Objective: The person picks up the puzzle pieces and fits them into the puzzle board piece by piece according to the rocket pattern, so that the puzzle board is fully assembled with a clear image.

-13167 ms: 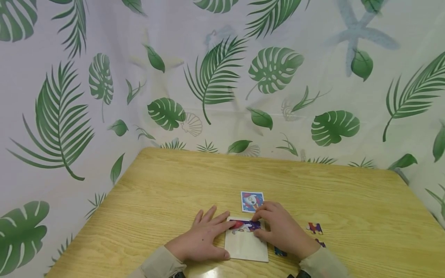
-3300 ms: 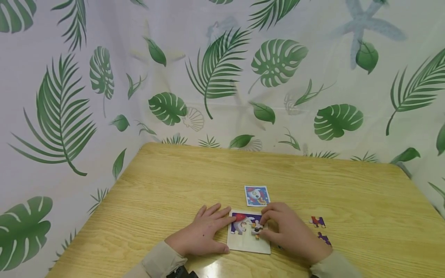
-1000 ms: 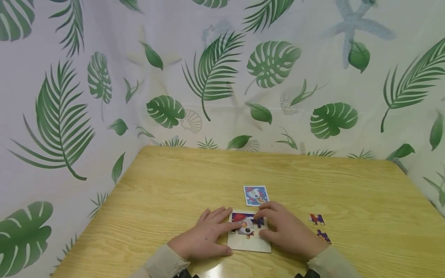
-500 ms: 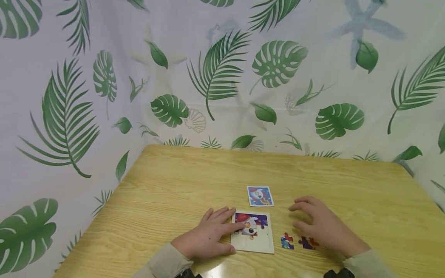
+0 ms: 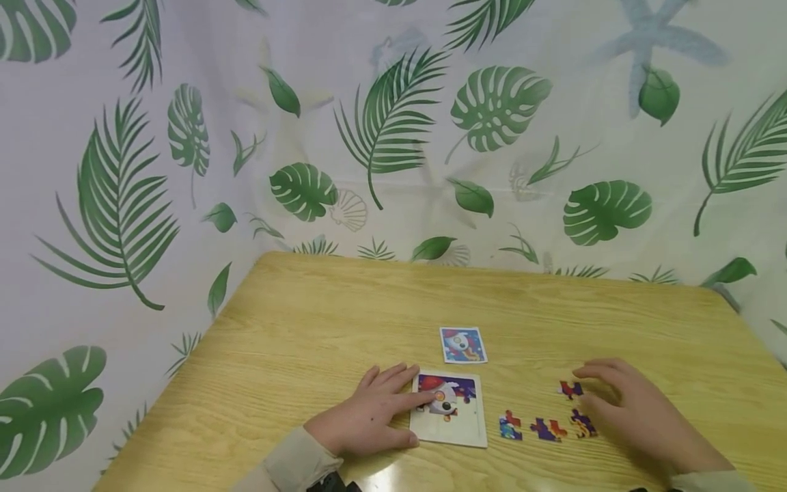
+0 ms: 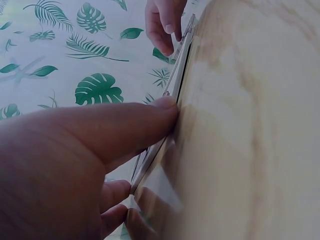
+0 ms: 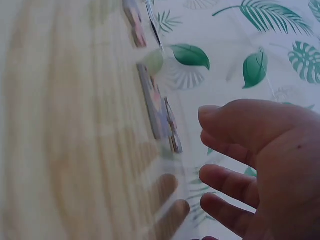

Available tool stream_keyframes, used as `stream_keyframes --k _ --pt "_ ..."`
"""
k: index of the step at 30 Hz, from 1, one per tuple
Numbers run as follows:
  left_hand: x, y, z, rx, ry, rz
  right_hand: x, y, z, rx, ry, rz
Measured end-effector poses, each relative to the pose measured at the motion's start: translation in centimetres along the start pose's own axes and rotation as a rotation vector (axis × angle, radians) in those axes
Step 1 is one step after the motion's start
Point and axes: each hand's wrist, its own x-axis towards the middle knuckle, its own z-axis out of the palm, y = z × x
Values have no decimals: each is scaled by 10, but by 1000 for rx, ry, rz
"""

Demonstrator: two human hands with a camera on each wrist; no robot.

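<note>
A pale jigsaw board [image 5: 464,432] lies on the table, its upper part filled with joined pieces picturing a white dog in a red hat [image 5: 444,395]. My left hand [image 5: 371,413] lies along the board's left side, index finger reaching over the dog picture and thumb at the near left edge. Well to the right, my right hand [image 5: 639,410] hovers with thumb and fingers apart, holding nothing. Its fingertips are right beside a red-and-purple puzzle piece [image 5: 570,389] and a purple-and-orange piece [image 5: 582,424]. Loose pieces also show in the right wrist view beyond the fingers [image 7: 230,185].
Between board and right hand lie a purple-and-red piece [image 5: 547,430] and a blue-and-red piece [image 5: 509,425]. Behind the board sits a square picture card [image 5: 463,346] of the same dog. A leaf-print cloth [image 5: 381,137] hangs behind the wooden table [image 5: 332,307].
Over the earlier frames the right hand placed pieces, and the dog picture grew. In the last second it left the board and moved right to the loose pieces; the left hand stayed.
</note>
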Motion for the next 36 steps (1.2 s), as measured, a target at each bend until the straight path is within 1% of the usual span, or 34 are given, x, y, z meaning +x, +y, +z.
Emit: stream_keyframes --k 2,7,10,16,25,36 --pt "1 -1 1 -5 2 6 -2 5 -2 -11 1 12" --pt "3 -2 1 -5 1 17 -5 12 -2 -54 -12 -14" --pt "3 -1 0 -6 -2 13 -4 13 -2 -74 -22 -23" --pt "1 -1 -4 -6 -3 -2 -1 13 -1 -65 -15 -61" --pt "0 -1 -3 -16 5 9 2 13 3 -64 -5 -34" --pt "0 2 -4 -16 1 10 -1 9 3 -77 1 -9"
